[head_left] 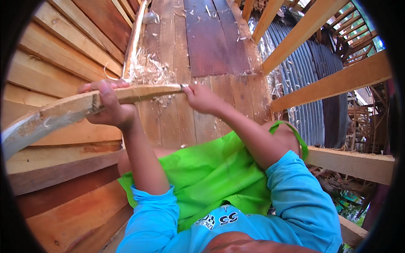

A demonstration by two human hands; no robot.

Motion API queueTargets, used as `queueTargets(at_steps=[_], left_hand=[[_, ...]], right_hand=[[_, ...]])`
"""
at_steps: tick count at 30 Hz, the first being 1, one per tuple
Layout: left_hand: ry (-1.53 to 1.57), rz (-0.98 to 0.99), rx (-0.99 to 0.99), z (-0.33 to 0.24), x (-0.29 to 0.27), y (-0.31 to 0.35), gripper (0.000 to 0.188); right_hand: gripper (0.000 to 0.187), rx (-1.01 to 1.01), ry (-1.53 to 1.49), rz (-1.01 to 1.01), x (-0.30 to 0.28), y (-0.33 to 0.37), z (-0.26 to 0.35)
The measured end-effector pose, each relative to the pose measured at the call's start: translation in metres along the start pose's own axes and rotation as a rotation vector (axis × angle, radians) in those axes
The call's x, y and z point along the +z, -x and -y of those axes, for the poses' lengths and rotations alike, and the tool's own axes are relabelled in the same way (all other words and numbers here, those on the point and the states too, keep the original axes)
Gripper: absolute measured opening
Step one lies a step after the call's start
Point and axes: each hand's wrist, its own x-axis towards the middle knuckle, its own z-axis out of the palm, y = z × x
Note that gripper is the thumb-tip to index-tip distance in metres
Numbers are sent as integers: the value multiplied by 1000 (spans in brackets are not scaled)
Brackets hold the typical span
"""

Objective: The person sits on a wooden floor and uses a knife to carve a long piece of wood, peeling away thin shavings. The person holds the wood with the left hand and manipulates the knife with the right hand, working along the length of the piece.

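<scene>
A long, curved piece of wood (59, 109), pale on top and greyish toward its left end, crosses in front of me. It narrows toward the right, with a dark band around its middle part. My left hand (109, 103) grips it near that band, thumb over the top and fingers around the far side. At the narrow right end my right hand (203, 99) is closed in a fist, beside a small dark and whitish tip. Whether that tip belongs to the wood or to a small tool in the fist, I cannot tell.
Wood shavings (155, 72) lie heaped on the plank floor (192, 120) beyond the wood. A plank wall (46, 55) rises on the left. Slanted rails (333, 86) and corrugated metal sheets (297, 74) stand to the right. Green cloth (211, 173) covers my lap.
</scene>
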Motion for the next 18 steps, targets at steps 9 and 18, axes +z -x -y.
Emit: queueTargets(at_steps=[9,18], left_hand=[[-10,21,41,2,5,-2,24],[-151,-19,40,1,18,2,20]], right_hand=[[41,182,129,15,-10,4,3],[40,122,120,73,-6,-19,-40]])
